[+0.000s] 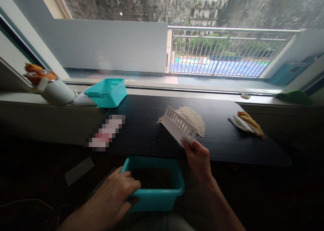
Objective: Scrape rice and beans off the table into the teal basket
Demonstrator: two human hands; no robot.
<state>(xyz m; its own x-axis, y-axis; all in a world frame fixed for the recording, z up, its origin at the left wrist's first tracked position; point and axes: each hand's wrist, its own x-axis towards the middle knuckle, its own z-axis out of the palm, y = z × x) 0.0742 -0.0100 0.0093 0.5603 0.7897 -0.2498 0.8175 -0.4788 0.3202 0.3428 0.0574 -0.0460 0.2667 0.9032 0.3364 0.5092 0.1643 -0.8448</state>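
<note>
My left hand (118,187) grips the left rim of a turquoise plastic bin (154,200), held over my lap below the table's front edge. Dark granular stuff (154,177) covers the bin's bottom; its kind is too dim to make out. Between thumb and fingers, my right hand (198,156) holds a white slotted plastic plate (177,128) by its near corner. The plate is tilted over the dark tabletop, its slotted edge beside a heap of white rice-like grains (193,118) and partly in front of it. A few small bits (159,119) lie left of the plate.
A second turquoise bin (108,92) stands at the table's back left, near a white pot (57,91) holding something orange. A blurred-out flat item (106,133) lies at the table's left. Yellow and white packets (248,123) lie at the right of the black table (220,150). A window runs behind.
</note>
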